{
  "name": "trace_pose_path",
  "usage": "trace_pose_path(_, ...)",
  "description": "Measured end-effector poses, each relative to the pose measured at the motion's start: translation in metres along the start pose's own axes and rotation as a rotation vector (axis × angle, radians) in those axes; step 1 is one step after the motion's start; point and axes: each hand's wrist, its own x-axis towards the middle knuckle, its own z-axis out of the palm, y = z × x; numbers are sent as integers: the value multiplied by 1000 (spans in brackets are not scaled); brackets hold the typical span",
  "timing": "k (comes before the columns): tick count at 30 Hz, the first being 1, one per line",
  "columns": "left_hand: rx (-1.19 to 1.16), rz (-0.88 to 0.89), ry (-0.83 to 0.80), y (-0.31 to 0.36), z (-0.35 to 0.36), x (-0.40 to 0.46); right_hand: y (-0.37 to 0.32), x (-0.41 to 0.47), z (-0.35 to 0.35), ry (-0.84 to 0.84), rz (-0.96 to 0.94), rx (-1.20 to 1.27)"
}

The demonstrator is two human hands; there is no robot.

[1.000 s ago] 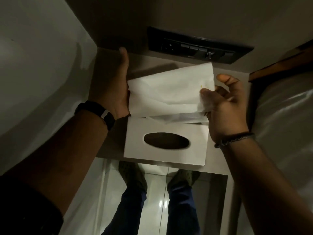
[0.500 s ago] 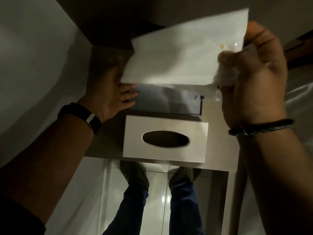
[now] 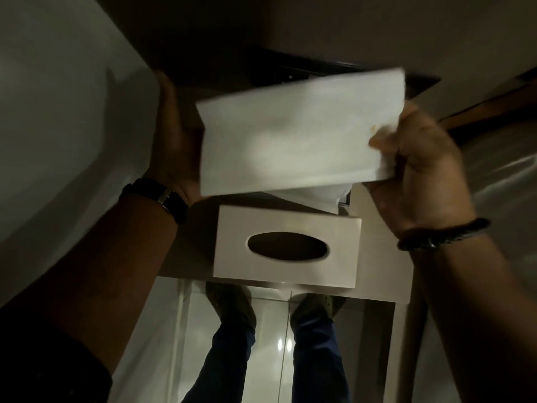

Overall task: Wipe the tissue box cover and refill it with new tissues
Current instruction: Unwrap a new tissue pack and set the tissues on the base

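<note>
A pale tissue box cover (image 3: pixel 279 274) with a dark oval slot lies face up at the front edge of a narrow table (image 3: pixel 377 251). Above and behind it I hold a white stack of tissues (image 3: pixel 296 135), tilted and blurred. My right hand (image 3: pixel 418 167) pinches its right end. My left hand (image 3: pixel 174 135) is at its left end, fingers hidden behind the stack. Under the stack, a loose tissue (image 3: pixel 311 197) hangs over a dark metal base (image 3: pixel 345 197), mostly hidden.
A white wall (image 3: pixel 58 112) runs along the left. A dark switch panel (image 3: pixel 418 82) sits on the back wall. A bed's edge (image 3: pixel 499 175) is at right. Below the table's edge are my shoes and legs (image 3: pixel 232 330) on glossy floor tiles.
The tissue stack, raised high in my right hand half a second ago, has come back down lower over the base. My left hand has moved from the base up to the stack's left end.
</note>
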Motion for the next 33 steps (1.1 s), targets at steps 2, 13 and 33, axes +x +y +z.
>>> trace_pose_path(2, 240, 119, 188, 1, 4, 0, 14, 9, -20, 2, 85, -114)
trace_pose_path(13, 657, 38, 710, -27, -3, 35, 88, 49, -46, 430, 184, -210)
trace_pose_path(33, 2600, -71, 346, -39, -45, 57, 118, 56, -66, 255, -172, -1289)
